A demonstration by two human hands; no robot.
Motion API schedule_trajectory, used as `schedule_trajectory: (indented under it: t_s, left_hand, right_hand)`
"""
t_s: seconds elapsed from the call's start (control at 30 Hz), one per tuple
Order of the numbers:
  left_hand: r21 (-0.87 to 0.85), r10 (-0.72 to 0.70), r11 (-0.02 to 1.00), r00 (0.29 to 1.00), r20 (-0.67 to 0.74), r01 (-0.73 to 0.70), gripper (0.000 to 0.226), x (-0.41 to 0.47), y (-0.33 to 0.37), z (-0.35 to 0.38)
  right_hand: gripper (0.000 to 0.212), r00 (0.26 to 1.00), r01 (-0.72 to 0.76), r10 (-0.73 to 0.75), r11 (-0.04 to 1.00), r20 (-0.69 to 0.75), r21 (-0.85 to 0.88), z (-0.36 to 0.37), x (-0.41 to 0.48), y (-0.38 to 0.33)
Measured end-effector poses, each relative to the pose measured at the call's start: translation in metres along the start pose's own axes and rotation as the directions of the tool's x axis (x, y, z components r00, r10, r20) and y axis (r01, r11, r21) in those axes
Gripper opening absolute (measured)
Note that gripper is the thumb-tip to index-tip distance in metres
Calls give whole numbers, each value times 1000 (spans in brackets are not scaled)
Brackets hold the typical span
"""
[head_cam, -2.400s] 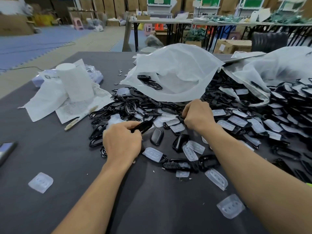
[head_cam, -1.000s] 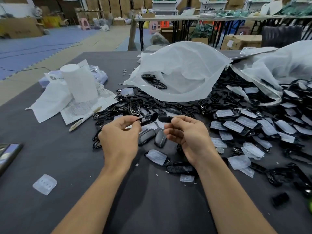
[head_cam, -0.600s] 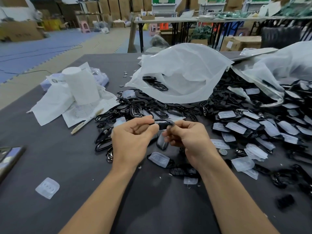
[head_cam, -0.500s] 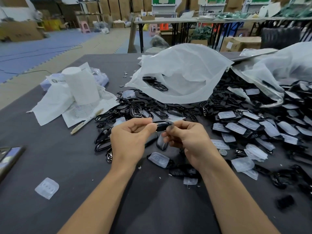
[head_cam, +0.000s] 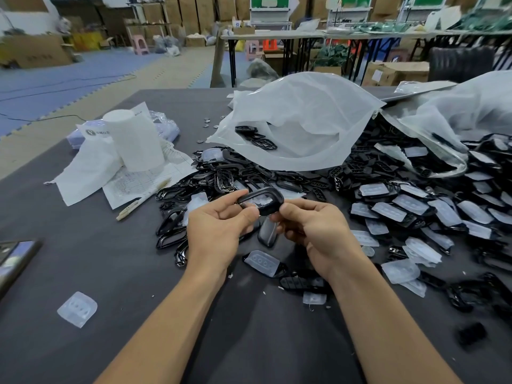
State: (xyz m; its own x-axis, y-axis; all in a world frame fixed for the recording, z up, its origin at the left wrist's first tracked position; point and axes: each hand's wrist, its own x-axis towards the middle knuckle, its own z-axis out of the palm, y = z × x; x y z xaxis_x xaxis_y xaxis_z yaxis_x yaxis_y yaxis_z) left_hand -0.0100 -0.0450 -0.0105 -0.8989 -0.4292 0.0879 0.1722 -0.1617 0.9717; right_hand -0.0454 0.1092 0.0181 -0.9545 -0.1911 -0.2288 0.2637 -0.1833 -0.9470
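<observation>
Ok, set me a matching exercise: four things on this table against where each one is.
1 shell
2 paper roll
3 pen
4 phone

a at the left edge of the table
b held by the left hand and right hand
c upright on the papers
d lying at the edge of the papers

Pairs: 1-b, 2-c, 3-d, 4-a.

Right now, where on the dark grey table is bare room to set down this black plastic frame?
Bare table lies left of the left hand, between the white paper sheets, the dark phone at the edge and the single clear rubber pad; more lies between both forearms. Ahead and right, the heap of black shells is crowded.
</observation>
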Motion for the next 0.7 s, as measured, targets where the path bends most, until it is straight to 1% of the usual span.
schedule_trajectory:
  t_s: [0.07, 0.13, 0.27, 0.3, 0.37, 0.47, 0.5, 0.57, 0.63, 0.7]
  left_hand:
    - [-2, -30, 1000, 1000, 4, 30, 31, 0, -1, 1]
    - [-17, -44, 999, 999, 3, 44, 32, 0, 0, 2]
    - [-80, -76, 994, 996, -40, 72, 34, 2, 4, 2]
    - [-86, -91, 992, 995, -42, 87, 34, 3, 5, 1]
    - [-96, -126, 988, 992, -27, 123, 35, 3, 8, -2]
    - [-116, -157, 980, 987, 26, 159, 39, 2, 11, -5]
    - [-114, -153, 981, 987, 43, 157, 39, 2, 11, -5]
    - [-108, -131, 985, 989, 69, 138, 37, 3, 12, -3]
    - [-91, -99, 990, 989, 112, 109, 36, 3, 12, -3]
    - [-36, -59, 997, 985, 164, 66, 40, 2, 11, -3]
  right_hand:
    - [9, 1000, -3, 3, 1000, -12, 22, 0, 1, 0]
    - [15, 999, 4, -3, 999, -34, 32, 0, 2, 0]
    - [20, 998, 1, 10, 982, -59, 189, 0, 1, -4]
    - [18, 998, 11, -1, 984, -57, 178, -1, 1, -5]
    - [17, 998, 45, -40, 994, -57, 100, -2, 0, -5]
    - [23, 992, 107, -111, 992, -62, -71, -4, 0, -3]
    - [25, 991, 114, -120, 988, -55, -101, -5, 0, -3]
    - [24, 994, 103, -107, 990, -32, -93, -6, 0, -4]
    - [27, 995, 97, -96, 992, 24, -74, -6, 0, -5]
    - [33, 992, 103, -97, 992, 83, -71, -5, 0, -5]
